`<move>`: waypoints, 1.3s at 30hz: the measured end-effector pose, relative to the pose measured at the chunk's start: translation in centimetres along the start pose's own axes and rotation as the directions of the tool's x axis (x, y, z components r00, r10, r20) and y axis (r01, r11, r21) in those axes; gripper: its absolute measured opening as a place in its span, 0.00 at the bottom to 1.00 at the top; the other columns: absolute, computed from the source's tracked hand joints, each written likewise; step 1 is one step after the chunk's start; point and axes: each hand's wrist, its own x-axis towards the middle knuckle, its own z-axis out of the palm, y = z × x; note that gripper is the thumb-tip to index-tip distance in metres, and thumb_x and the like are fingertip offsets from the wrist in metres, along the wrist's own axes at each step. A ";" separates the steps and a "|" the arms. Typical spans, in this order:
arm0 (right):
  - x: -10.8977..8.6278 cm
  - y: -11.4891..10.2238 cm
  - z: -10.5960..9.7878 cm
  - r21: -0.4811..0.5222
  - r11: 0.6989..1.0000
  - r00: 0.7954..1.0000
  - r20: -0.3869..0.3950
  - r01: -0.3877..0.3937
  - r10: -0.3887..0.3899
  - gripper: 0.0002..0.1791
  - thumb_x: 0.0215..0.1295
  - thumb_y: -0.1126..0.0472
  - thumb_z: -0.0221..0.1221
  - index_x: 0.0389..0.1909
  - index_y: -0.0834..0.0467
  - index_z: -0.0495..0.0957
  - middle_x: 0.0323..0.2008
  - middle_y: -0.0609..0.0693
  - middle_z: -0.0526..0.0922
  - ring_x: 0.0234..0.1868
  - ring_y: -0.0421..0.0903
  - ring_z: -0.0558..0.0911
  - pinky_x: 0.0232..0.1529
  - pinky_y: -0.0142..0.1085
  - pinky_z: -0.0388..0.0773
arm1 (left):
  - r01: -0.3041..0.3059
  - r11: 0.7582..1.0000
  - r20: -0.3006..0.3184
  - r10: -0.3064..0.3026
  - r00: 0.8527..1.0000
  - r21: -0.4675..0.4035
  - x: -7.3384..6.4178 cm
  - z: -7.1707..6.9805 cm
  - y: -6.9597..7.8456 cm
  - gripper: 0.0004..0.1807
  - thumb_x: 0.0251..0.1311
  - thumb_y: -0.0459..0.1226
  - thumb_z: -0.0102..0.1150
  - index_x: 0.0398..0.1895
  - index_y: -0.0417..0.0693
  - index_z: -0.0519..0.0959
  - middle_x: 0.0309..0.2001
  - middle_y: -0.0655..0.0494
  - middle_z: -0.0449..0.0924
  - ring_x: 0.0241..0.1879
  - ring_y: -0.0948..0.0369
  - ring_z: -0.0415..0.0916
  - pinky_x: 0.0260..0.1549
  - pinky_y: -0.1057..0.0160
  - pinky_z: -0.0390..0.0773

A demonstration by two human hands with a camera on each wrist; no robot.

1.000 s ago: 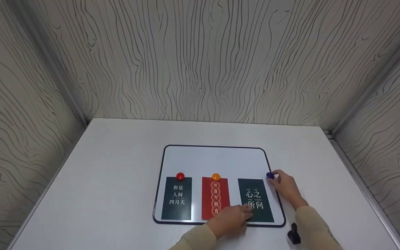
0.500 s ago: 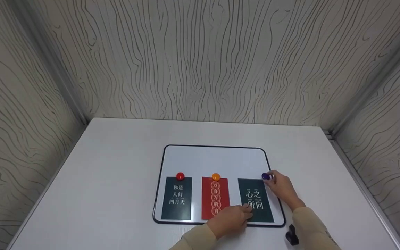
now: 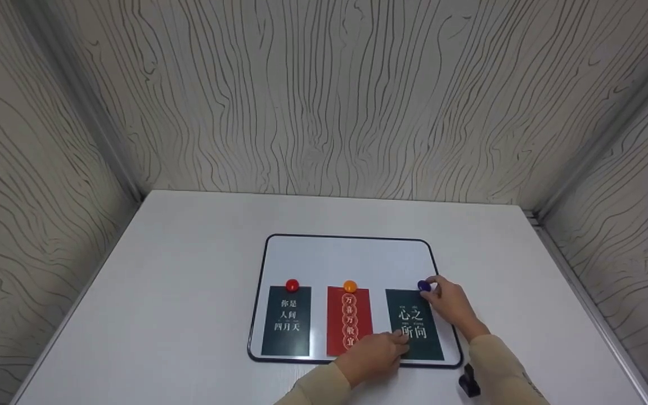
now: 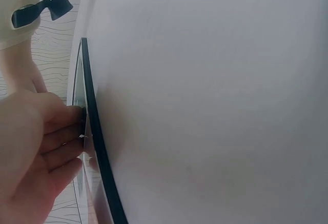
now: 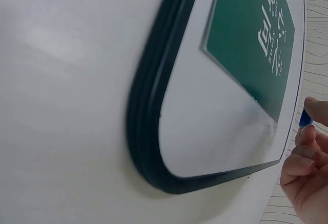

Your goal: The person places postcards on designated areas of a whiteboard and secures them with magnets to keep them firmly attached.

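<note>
A round dark-blue magnet [image 3: 424, 286] is pinched between the thumb and fingers of my right hand [image 3: 452, 304]. It overlaps the top right corner of the right-hand dark green card [image 3: 428, 350], which bears white Chinese characters. The right wrist view shows the magnet edge-on as a blue sliver [image 5: 306, 118]. Low on that card's left side, the fingertips of my left hand [image 3: 372, 354] rest with fingers fairly straight, as the left wrist view shows. Under both hands lies a dark-framed whiteboard [image 3: 346, 256].
To the left are a red card [image 3: 338, 323] with an orange magnet [image 3: 350, 287] at its top and another dark green card [image 3: 286, 343] with a red magnet [image 3: 292, 286]. A small black piece [image 3: 469, 382] sits beside the right sleeve. The white table [image 3: 189, 281] meets patterned walls.
My right hand has brought the blue magnet leftward from the board's right edge to the green card's top right corner. My left hand has stayed in place.
</note>
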 end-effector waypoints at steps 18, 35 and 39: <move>-0.5 -1.0 1.0 0.004 0.998 0.998 -0.003 0.061 -0.061 0.17 0.63 0.64 0.60 0.53 0.64 0.75 0.25 0.51 0.77 0.26 0.42 0.73 0.28 0.27 0.68 | 0.027 0.996 0.020 -0.025 0.999 -0.081 -0.3 0.0 -0.1 0.21 0.67 0.47 0.53 0.63 0.66 0.72 0.67 0.75 0.68 0.67 0.71 0.68 0.62 0.71 0.73; 0.1 -1.6 1.9 -0.003 0.998 0.998 0.007 0.064 -0.064 0.18 0.64 0.64 0.59 0.54 0.64 0.74 0.29 0.53 0.79 0.30 0.42 0.75 0.33 0.32 0.73 | 0.029 0.995 0.025 -0.026 0.999 -0.100 -0.1 0.1 -0.1 0.20 0.68 0.47 0.52 0.63 0.66 0.72 0.67 0.74 0.69 0.67 0.70 0.69 0.62 0.70 0.74; 0.1 -1.7 2.1 0.000 0.998 0.998 0.009 0.067 -0.067 0.18 0.64 0.64 0.59 0.53 0.64 0.74 0.29 0.53 0.79 0.29 0.42 0.75 0.33 0.33 0.74 | 0.033 0.995 0.013 -0.032 0.999 -0.091 -0.1 0.2 -0.1 0.20 0.68 0.48 0.51 0.63 0.67 0.72 0.66 0.76 0.69 0.66 0.72 0.69 0.62 0.71 0.74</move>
